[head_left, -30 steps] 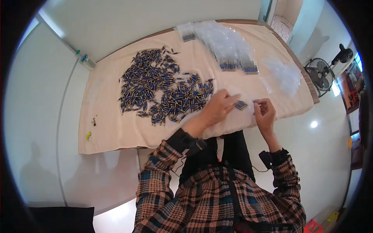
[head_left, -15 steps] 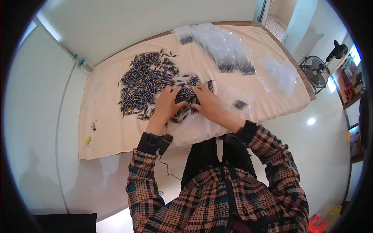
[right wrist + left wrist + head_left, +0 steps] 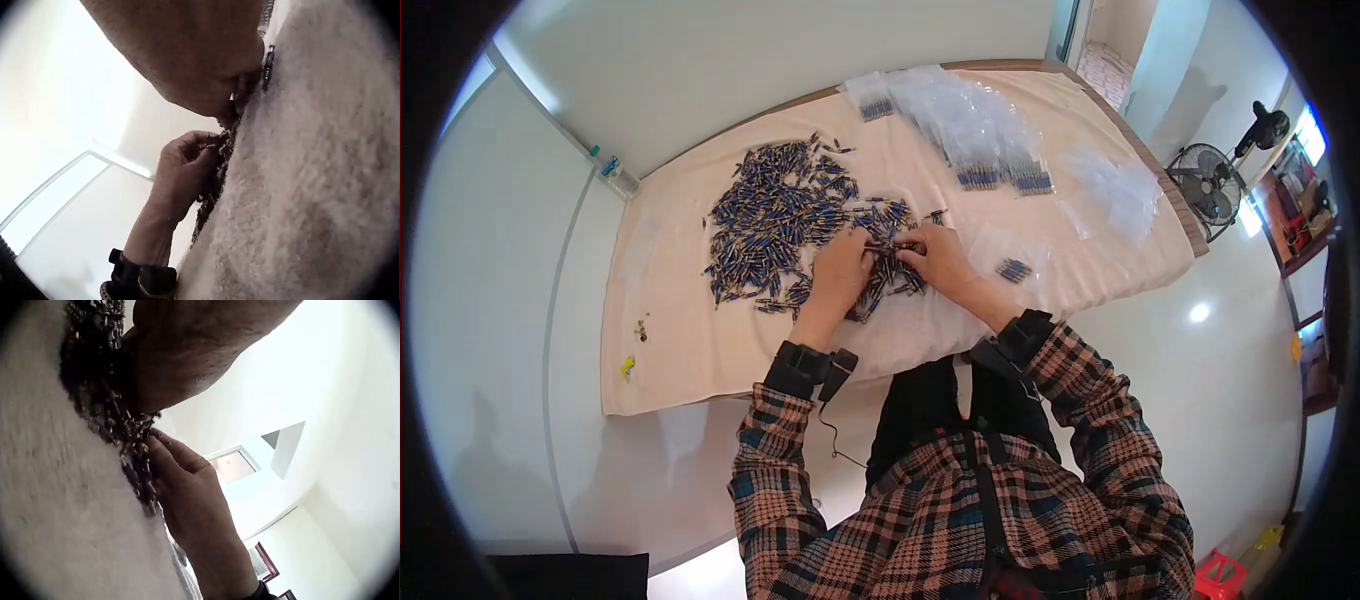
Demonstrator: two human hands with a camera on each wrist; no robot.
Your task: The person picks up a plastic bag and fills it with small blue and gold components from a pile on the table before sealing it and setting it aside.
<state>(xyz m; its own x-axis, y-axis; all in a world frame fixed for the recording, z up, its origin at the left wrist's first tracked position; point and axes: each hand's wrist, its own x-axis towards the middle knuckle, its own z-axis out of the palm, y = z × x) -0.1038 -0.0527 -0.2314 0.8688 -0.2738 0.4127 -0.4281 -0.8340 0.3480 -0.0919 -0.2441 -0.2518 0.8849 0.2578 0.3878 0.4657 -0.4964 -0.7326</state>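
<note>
A heap of small blue pieces with gold-coloured ends (image 3: 775,215) lies on a cloth-covered table. Over the heap's near right part, the left hand (image 3: 838,275) pinches a small piece between thumb and fingers, plainest in the right wrist view, where this hand (image 3: 178,165) faces the camera. Close beside it, the right hand (image 3: 950,265) has its thumb and curled fingers together on more of these pieces. In the left wrist view the right hand (image 3: 197,500) bends its fingertips in at the pile's edge. How many pieces each hand holds cannot be told.
To the right, a clear bag with a row of blue pieces (image 3: 1013,270) lies flat. Filled clear bags (image 3: 985,140) overlap at the back, with more clear bags (image 3: 1115,195) at the right. A yellow scrap (image 3: 628,368) and tiny bits (image 3: 641,328) lie on the left.
Both hands have gone left from beside the clear bag to the heap, leaving the bag on the cloth. Since half a second ago, they have drawn together and their fingertips have closed on pieces.
</note>
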